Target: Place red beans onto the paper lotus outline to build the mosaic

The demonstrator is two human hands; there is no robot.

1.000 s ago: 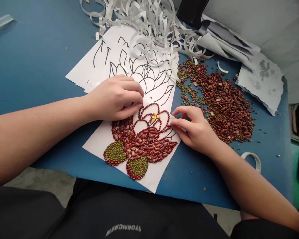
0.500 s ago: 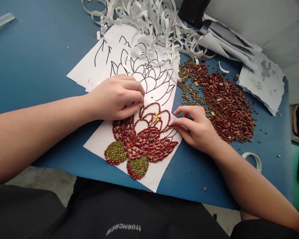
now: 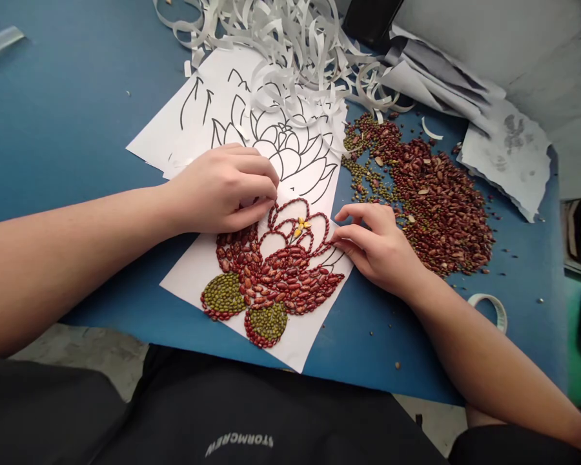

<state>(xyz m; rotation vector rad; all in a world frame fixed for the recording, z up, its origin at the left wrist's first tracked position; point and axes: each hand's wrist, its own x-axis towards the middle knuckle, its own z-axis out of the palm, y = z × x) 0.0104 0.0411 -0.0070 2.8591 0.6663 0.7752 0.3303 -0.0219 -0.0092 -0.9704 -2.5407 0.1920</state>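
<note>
View shifted slightly — left hand [image 3: 228, 188], right hand [image 3: 377, 244] over blue table [image 3: 87, 116], grips unclear; grey wall [image 3: 479, 39] beyond.

A tangled heap of white paper strips [image 3: 271, 39] is noted at the far side of the blue table [image 3: 77, 110], with a dark object [image 3: 372, 20] seen just beside it. Crumpled paper sheets [image 3: 508, 158], one marked by grey smudges, are found near the wall [image 3: 513, 51]. A white ring [image 3: 501, 318] and a clear strip [image 3: 0, 44] are also recorded.
</note>
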